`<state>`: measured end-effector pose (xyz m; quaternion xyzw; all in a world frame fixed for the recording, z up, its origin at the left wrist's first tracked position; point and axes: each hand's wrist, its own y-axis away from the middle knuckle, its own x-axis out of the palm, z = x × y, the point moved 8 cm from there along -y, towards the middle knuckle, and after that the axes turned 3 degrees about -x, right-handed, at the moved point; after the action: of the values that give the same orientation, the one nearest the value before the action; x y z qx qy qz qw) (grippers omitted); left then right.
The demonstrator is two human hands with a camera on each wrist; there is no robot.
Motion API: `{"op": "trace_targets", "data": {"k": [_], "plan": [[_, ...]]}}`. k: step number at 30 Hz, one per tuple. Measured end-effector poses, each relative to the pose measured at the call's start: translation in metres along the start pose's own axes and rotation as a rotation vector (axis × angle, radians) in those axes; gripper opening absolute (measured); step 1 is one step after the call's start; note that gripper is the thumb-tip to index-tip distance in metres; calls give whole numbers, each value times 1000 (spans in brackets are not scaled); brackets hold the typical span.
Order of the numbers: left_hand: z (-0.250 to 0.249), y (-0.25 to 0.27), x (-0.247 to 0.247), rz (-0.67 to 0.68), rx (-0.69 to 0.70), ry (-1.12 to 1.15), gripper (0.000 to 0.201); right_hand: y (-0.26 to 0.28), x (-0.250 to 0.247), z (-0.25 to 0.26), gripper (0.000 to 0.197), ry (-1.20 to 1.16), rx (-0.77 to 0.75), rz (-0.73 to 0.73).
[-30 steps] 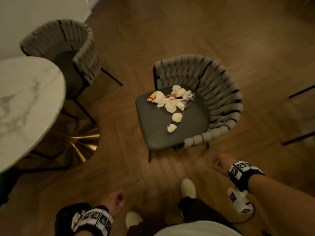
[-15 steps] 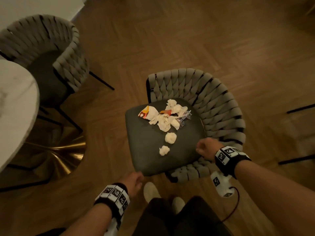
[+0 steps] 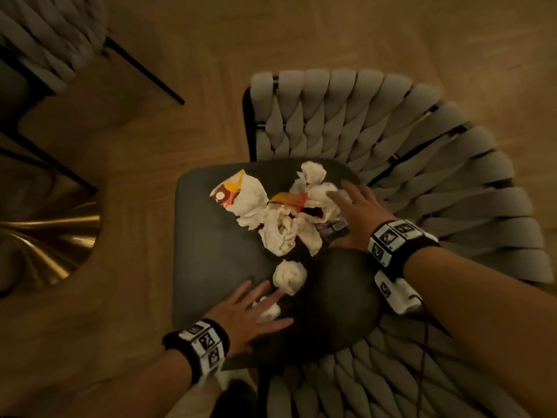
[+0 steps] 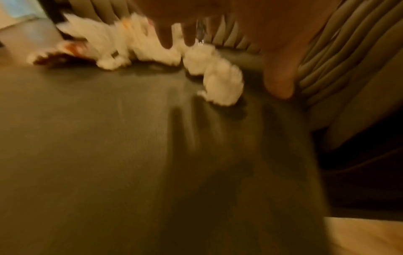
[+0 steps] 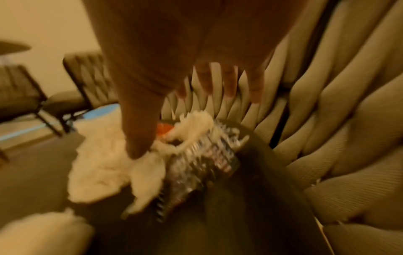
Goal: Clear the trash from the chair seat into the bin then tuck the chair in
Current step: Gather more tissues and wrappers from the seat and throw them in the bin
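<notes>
A dark seat (image 3: pixel 217 267) of a woven grey chair (image 3: pixel 422 164) carries a heap of crumpled white tissues (image 3: pixel 280 230), a red and yellow wrapper (image 3: pixel 229 191) and a shiny foil wrapper (image 3: pixel 333 229). Two tissue balls lie nearer me, a bigger one (image 3: pixel 289 277) and a small one (image 3: pixel 269 312). My left hand (image 3: pixel 256 309) hovers with spread fingers over the small ball (image 4: pixel 222 86). My right hand (image 3: pixel 352 212) is spread over the right side of the heap, above the foil wrapper (image 5: pixel 205 155). Neither hand holds anything.
A second woven chair (image 3: pixel 45 40) stands at the top left with black legs. A gold table base (image 3: pixel 51 236) shows at the left. The floor is wooden parquet (image 3: pixel 301 31). No bin is in view.
I have moved in over the chair. Both hands went from loose fists at the seat's front edge to spread fingers over the trash.
</notes>
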<state>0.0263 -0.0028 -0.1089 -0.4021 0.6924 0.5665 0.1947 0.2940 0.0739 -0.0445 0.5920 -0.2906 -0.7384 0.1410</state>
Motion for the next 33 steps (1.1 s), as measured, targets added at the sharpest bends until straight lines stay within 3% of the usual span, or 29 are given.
{"op": "trace_targets", "data": {"k": [2,5,9,15,18,24,28,33], "plan": [[16,-23,11,-30,30,-30,95,-36,26,-1,126,75,-107,27],[29,-43,13,-141,52,-84,91,-62,57,-4,130,67,-210,48],[25,-64,-14,-223,35,-9,82,-60,67,-12,108,-11,-196,69],[20,-96,-44,-109,-36,71,59,-49,76,3,69,-75,-233,136],[18,-97,-52,-89,-76,119,64,-40,71,3,61,-168,-170,140],[14,-102,-64,-111,-217,208,94,-19,49,-23,49,-91,-31,223],[14,-100,-67,-96,-291,298,85,-12,10,-41,51,-19,46,142],[8,-93,-58,-29,-282,379,76,-17,-20,-47,58,72,83,86]]}}
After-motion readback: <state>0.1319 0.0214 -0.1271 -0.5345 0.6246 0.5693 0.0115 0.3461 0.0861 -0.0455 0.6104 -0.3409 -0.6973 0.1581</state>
